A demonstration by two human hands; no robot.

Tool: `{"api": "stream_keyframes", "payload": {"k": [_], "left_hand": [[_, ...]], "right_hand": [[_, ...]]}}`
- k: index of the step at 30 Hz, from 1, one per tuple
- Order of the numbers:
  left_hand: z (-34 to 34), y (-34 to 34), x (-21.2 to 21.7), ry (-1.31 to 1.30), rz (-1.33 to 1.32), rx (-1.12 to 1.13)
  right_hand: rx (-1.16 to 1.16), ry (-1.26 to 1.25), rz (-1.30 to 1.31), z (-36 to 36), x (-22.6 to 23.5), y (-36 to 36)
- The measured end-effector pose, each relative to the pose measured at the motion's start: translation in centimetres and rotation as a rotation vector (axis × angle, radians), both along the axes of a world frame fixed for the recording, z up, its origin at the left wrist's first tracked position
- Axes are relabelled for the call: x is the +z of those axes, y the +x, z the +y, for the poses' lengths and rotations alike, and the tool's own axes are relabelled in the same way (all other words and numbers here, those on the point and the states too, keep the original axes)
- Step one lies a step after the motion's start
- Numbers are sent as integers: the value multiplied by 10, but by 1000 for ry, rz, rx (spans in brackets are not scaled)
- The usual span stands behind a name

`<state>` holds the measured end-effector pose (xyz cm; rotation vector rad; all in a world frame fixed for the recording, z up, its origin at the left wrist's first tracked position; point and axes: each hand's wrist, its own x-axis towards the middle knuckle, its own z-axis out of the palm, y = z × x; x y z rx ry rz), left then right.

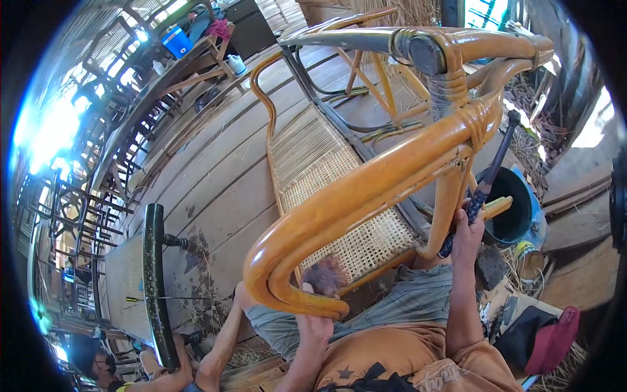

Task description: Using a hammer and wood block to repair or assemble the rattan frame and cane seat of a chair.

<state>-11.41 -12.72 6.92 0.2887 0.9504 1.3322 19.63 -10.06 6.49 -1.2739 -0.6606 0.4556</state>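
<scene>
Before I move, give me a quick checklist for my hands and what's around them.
1. Right hand on the dark rod-like tool: ok, fingers wrapped around it.
2. Grip of left hand: cannot tell; the curved rattan frame partly hides it.
3. Dark tuft identified: cannot tell.
4. Woven panel in full view: not ok; the frame crosses it.
5. Space beyond right hand: not ok; a dark bucket stands there.

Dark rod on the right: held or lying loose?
Held: the right hand closes around the lower part of the dark rod, its knobbed end sticking out above.
</scene>
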Motion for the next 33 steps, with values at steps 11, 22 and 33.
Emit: {"api": "stream_keyframes", "payload": {"k": [11,22,33], "left_hand": [[4,-13,2,87,44,-15],[31,-37,-6,-153,86,-388],[279,5,-72,70,722,-534]], "right_hand": [[205,43,209,-16,-25,-12],[414,-502,355,-5,-29,40],[710,-1083,-636,86,-5,51]]}}
